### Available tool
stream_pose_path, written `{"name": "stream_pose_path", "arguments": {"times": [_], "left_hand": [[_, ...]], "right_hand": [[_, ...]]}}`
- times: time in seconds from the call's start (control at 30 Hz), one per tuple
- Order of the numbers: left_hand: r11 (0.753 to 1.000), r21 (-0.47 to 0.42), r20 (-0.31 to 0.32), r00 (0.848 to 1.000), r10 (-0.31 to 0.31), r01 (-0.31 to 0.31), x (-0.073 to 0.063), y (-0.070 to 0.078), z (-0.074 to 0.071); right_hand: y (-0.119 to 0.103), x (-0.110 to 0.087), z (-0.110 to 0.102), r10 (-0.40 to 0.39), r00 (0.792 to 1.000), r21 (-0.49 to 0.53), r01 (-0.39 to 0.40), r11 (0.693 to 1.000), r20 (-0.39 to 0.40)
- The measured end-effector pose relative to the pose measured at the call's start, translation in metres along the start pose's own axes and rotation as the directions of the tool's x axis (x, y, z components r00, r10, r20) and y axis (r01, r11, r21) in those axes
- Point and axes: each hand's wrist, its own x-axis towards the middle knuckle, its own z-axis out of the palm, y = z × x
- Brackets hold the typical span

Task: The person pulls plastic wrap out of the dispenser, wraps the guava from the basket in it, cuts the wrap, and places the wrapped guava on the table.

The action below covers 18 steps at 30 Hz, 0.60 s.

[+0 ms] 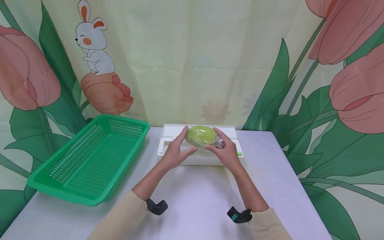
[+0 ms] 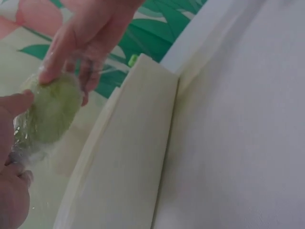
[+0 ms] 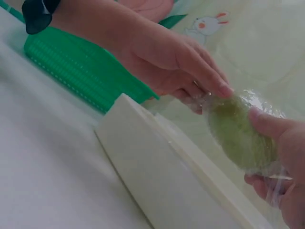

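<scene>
A pale green oval fruit (image 1: 201,135) in clear plastic film is held up above an open white box (image 1: 201,161). It could be a mango or a melon; the kind is not plain. My left hand (image 1: 174,154) grips its left end, thumb in front. My right hand (image 1: 227,152) holds the right end, where the film bunches up. In the left wrist view the film shines over the fruit (image 2: 55,112), with fingers at both ends. From the right wrist, a thumb presses on the wrapped fruit (image 3: 243,133); some fingertips behind it are hidden.
The box's raised lid (image 1: 171,130) stands at the back, and a small green piece (image 1: 239,153) sits at its right end. To the left lies a green perforated basket (image 1: 99,163) on the white-covered table (image 1: 201,206). A printed curtain (image 1: 186,66) hangs behind.
</scene>
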Motion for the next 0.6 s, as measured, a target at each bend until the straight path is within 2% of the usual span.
{"name": "stream_pose_path", "arguments": {"times": [0.23,0.37,0.5,0.6], "left_hand": [[0.998,-0.009,0.058,0.997,-0.057,0.057,0.004,0.003,0.006],[0.996,-0.021,0.071,0.994,-0.087,0.088,0.006,0.001,0.007],[0.997,-0.043,0.058,0.996,-0.066,0.068,0.007,-0.003,0.008],[0.997,-0.070,0.043,0.999,-0.026,0.029,0.008,-0.004,0.008]], "right_hand": [[0.003,-0.002,-0.002,-0.058,0.998,0.005,0.058,0.998,-0.008],[0.005,-0.002,-0.004,-0.082,0.996,0.012,0.082,0.997,0.039],[0.007,-0.002,-0.007,-0.097,0.989,0.018,0.095,0.995,0.115],[0.009,-0.003,-0.012,-0.129,0.979,0.078,0.118,0.990,0.157]]}}
